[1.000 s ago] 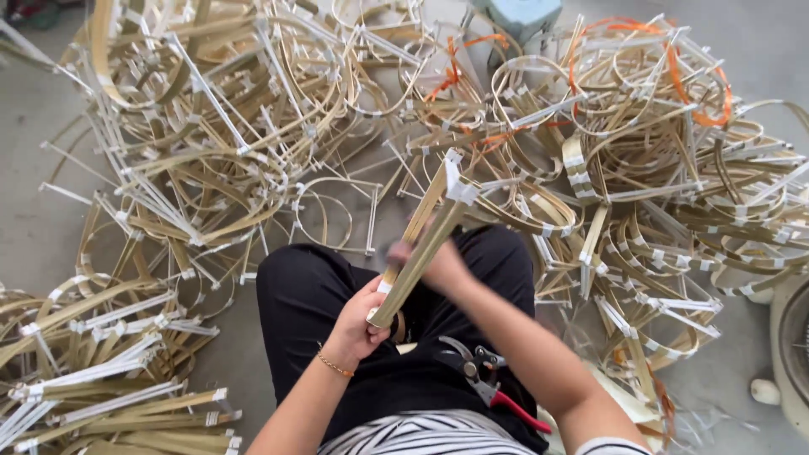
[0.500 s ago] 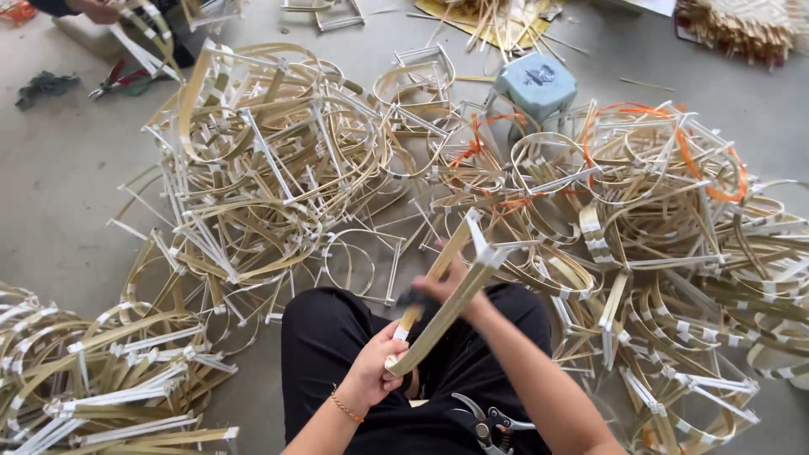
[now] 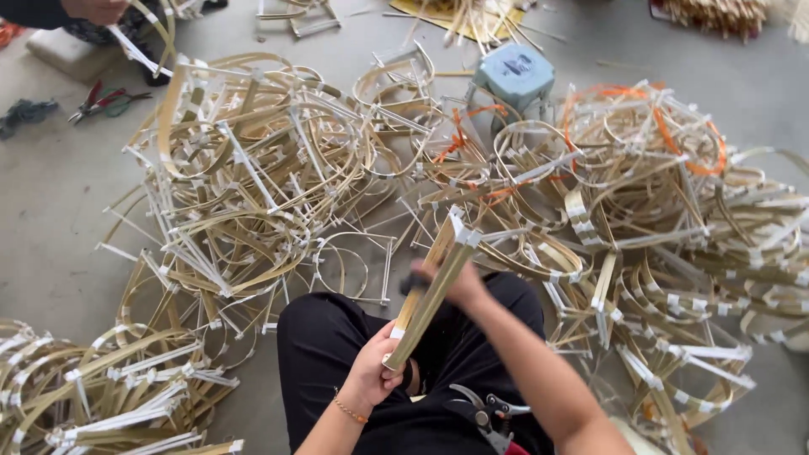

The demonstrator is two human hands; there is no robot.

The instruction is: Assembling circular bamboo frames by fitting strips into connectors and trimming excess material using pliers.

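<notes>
Both of your hands grip one bundle of bamboo strips (image 3: 431,291) over your lap, its long axis rising up-right: left hand (image 3: 371,375) closed around its near end, right hand (image 3: 451,282), blurred, clasping it higher up.

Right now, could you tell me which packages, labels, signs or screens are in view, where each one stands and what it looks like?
Pale blue boxy container: on the floor at top centre, behind the heaps of bent strips; rounded corners, a small dark mark on its lid.
No signs or screens show.
The white bands on the strips look like tape, not labels.
</notes>
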